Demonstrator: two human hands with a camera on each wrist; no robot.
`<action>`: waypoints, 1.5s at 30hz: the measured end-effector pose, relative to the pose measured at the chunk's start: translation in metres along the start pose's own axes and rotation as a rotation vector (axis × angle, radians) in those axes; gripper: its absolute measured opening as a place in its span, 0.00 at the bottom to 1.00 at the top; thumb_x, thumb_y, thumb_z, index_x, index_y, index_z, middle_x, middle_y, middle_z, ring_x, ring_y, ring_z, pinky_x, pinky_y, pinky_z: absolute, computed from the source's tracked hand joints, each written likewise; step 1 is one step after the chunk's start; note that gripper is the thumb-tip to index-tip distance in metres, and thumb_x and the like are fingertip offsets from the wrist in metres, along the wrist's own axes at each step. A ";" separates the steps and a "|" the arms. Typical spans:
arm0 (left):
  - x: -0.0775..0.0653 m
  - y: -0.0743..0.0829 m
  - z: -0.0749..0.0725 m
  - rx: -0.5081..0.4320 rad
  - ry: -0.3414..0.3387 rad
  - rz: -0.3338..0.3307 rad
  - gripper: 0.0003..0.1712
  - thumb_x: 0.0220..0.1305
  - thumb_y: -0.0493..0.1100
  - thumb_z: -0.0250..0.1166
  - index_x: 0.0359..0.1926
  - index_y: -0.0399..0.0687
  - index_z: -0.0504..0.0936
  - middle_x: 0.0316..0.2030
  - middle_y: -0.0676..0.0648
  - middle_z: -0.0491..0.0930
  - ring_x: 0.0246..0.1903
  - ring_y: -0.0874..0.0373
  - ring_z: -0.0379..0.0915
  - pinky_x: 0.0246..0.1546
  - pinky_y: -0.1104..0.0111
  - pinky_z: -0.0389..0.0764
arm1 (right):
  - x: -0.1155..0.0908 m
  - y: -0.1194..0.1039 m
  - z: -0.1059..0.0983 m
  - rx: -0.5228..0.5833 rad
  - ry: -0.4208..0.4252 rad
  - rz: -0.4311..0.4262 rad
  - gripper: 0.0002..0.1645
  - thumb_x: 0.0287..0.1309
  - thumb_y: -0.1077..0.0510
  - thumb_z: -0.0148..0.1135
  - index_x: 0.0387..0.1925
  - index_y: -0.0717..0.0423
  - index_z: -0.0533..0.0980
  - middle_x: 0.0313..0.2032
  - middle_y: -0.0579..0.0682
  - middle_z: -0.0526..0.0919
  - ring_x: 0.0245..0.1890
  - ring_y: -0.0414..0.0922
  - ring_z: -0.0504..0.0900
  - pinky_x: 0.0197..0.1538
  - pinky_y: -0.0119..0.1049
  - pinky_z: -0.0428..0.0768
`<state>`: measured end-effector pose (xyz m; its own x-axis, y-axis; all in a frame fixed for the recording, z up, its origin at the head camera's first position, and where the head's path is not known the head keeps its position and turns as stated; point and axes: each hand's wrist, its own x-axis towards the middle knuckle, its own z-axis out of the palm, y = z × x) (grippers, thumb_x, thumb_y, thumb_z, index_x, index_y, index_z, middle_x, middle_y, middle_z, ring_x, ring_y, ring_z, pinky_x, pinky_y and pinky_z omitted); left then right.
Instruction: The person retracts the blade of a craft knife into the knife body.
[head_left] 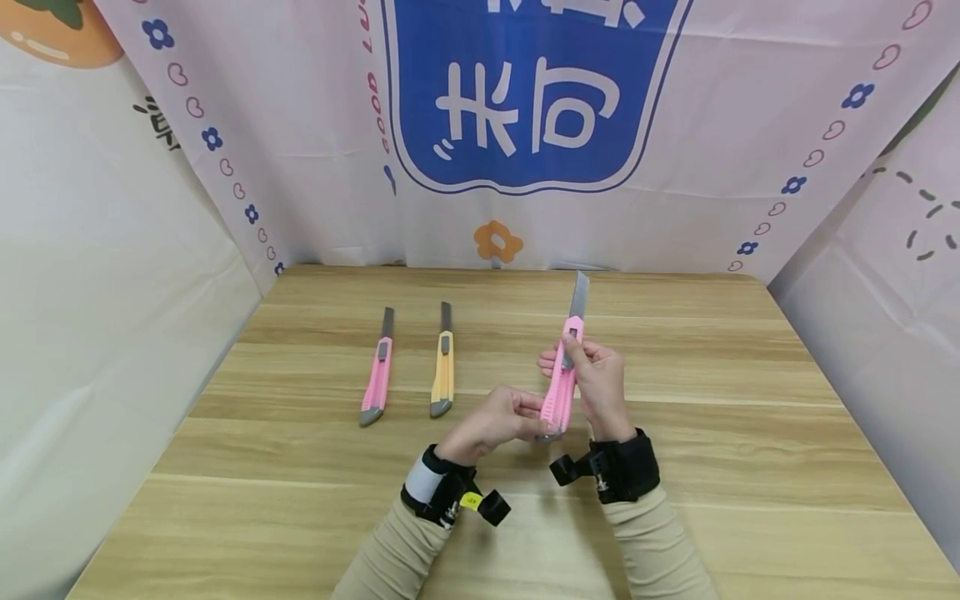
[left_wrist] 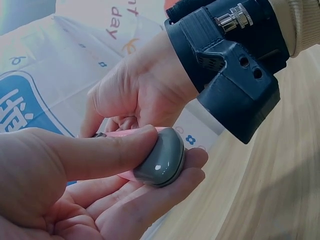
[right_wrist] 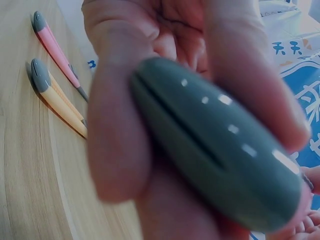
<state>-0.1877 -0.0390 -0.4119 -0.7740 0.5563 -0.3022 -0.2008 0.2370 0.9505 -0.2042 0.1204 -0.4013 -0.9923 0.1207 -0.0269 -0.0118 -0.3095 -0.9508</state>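
Note:
A pink utility knife (head_left: 561,387) with its blade far out is held above the table, blade pointing away. My left hand (head_left: 504,421) pinches its grey end cap (left_wrist: 162,157) between thumb and fingers. Farther up the handle, my right hand (head_left: 600,379) grips the knife, the thumb lying on the slider. Close up in the right wrist view, the slotted cap (right_wrist: 210,145) sits between the left hand's fingers. To the left lie a yellow utility knife (head_left: 443,367) and another pink utility knife (head_left: 378,375), both with blades out.
The wooden table (head_left: 750,500) ends at a printed cloth backdrop (head_left: 330,183) behind it. Cloth also hangs on the left and right sides. Each wrist wears a black strap with a small camera; the right one (left_wrist: 240,90) juts out near the left hand.

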 end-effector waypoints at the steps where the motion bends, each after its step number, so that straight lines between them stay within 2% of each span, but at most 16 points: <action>1: 0.000 0.000 0.000 0.001 0.001 -0.001 0.17 0.58 0.32 0.65 0.50 0.31 0.81 0.42 0.34 0.86 0.31 0.66 0.82 0.46 0.58 0.86 | 0.000 0.000 0.000 -0.002 -0.003 0.000 0.22 0.69 0.59 0.52 0.47 0.80 0.71 0.19 0.43 0.88 0.25 0.39 0.89 0.37 0.34 0.88; 4: -0.001 0.000 0.000 0.001 -0.003 -0.003 0.17 0.58 0.32 0.65 0.50 0.31 0.81 0.42 0.34 0.86 0.31 0.66 0.82 0.46 0.59 0.86 | 0.000 0.000 0.001 0.005 -0.001 0.002 0.22 0.69 0.60 0.51 0.48 0.81 0.70 0.19 0.43 0.88 0.25 0.39 0.89 0.36 0.34 0.88; 9: -0.001 0.000 -0.001 -0.012 -0.009 -0.006 0.17 0.58 0.31 0.65 0.50 0.31 0.81 0.43 0.34 0.86 0.31 0.66 0.82 0.47 0.59 0.86 | 0.000 0.001 0.001 0.021 0.008 0.009 0.16 0.68 0.62 0.53 0.44 0.76 0.73 0.20 0.44 0.88 0.26 0.40 0.89 0.37 0.35 0.88; 24: 0.000 0.001 -0.001 -0.017 -0.014 0.004 0.18 0.58 0.31 0.64 0.51 0.28 0.79 0.42 0.32 0.85 0.30 0.66 0.82 0.45 0.63 0.87 | 0.000 0.002 0.001 0.031 -0.008 -0.029 0.19 0.68 0.66 0.50 0.50 0.83 0.69 0.20 0.41 0.88 0.26 0.38 0.89 0.37 0.33 0.87; 27: 0.000 0.001 -0.001 -0.026 -0.014 -0.004 0.18 0.59 0.31 0.64 0.51 0.29 0.79 0.43 0.32 0.85 0.31 0.66 0.82 0.46 0.62 0.86 | 0.000 0.001 0.000 0.016 -0.021 -0.007 0.21 0.68 0.65 0.50 0.53 0.83 0.68 0.22 0.42 0.89 0.27 0.39 0.89 0.38 0.33 0.87; 35: 0.000 0.000 -0.003 -0.050 -0.016 -0.019 0.18 0.59 0.33 0.65 0.51 0.32 0.80 0.41 0.36 0.87 0.31 0.66 0.83 0.47 0.61 0.86 | 0.001 0.000 -0.003 -0.039 -0.048 0.055 0.22 0.69 0.63 0.51 0.58 0.75 0.69 0.35 0.54 0.90 0.35 0.40 0.89 0.44 0.34 0.87; 45: 0.000 0.000 -0.002 -0.052 0.000 -0.004 0.18 0.59 0.32 0.65 0.51 0.32 0.80 0.42 0.35 0.86 0.30 0.67 0.82 0.50 0.56 0.85 | 0.003 -0.002 -0.002 -0.034 -0.031 0.122 0.25 0.70 0.55 0.52 0.58 0.71 0.70 0.34 0.50 0.90 0.36 0.40 0.89 0.46 0.34 0.86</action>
<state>-0.1890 -0.0401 -0.4117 -0.7731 0.5554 -0.3062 -0.2352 0.1972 0.9517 -0.2067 0.1230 -0.4004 -0.9894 0.0549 -0.1342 0.1131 -0.2874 -0.9511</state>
